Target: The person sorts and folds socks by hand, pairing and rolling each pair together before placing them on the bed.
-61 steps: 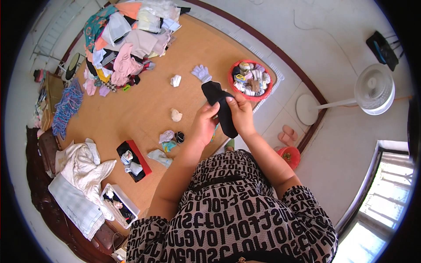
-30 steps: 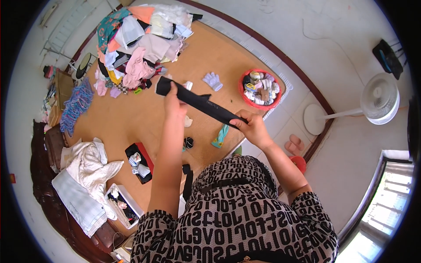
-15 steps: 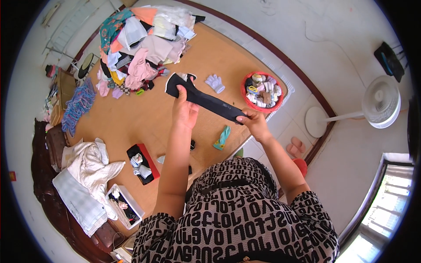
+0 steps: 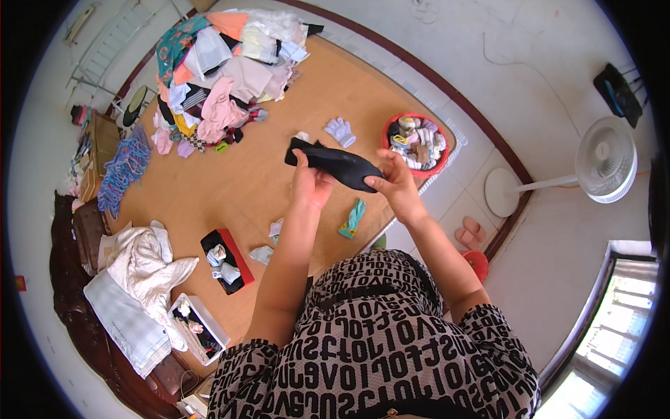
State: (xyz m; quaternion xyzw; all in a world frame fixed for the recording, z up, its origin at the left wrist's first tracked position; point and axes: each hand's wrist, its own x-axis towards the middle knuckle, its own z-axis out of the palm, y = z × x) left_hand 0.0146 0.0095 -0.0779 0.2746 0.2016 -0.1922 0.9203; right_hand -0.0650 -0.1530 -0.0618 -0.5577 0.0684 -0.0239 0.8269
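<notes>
Stretched over the table between my two hands is a black sock (image 4: 342,167), slack and bulging toward its right end. My left hand (image 4: 310,183) is closed on its left end, thumb on top. At the right end my right hand (image 4: 396,187) pinches the fabric under the thumb, with a finger raised off it. Beyond the sock lies a pale lilac glove (image 4: 340,131), touching neither hand. A small teal and yellow folded cloth item (image 4: 352,218) rests on the near side, below my right hand.
A red basket (image 4: 385,143) of rolled socks stands at the right edge. Heaped clothes (image 4: 234,73) fill the far left. A red-and-black box (image 4: 242,264) and a white bin (image 4: 222,343) sit nearer left. A standing fan (image 4: 606,160) is on the right.
My hands have come closer together, the left one moving right. The sock, taut before, now sags and bunches. A finger of my right hand has lifted.
</notes>
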